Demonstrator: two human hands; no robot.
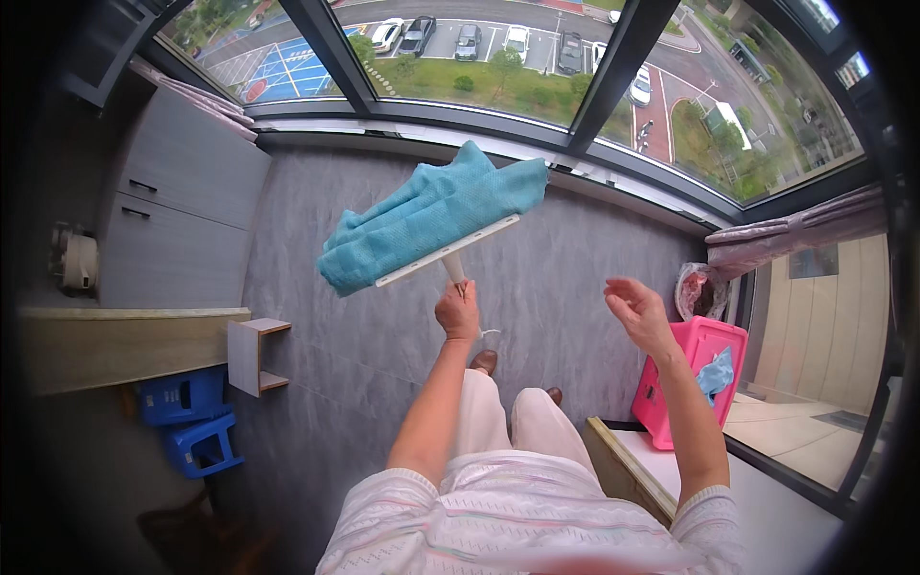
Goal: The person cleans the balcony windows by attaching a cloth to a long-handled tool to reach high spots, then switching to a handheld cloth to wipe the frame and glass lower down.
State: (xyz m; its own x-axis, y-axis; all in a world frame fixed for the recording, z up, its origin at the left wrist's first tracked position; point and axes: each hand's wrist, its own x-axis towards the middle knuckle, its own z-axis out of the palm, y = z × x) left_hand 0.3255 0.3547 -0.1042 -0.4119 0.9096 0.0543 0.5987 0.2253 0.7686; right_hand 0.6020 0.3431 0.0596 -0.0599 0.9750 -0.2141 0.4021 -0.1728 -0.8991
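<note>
My left hand [458, 310] grips the handle of a white window squeegee [453, 266] and holds it up in front of me. A turquoise cloth [438, 212] is draped over the tool's wide head, behind its pale slotted bar, and hangs in loose folds. Off to the right, my right hand [638, 310] is raised with nothing in it, its fingers partly curled and apart. It hovers near a pink plastic box [686, 338], on which a light blue cloth [715, 374] lies.
Large windows [474, 65] with dark frames span the front. A grey cabinet [183, 194], a small wooden stand [255, 356] and blue plastic stools [190, 417] stand left. At right are a lined waste bin [701, 291] and a tied curtain [794, 233]. Grey flooring [345, 352] lies below.
</note>
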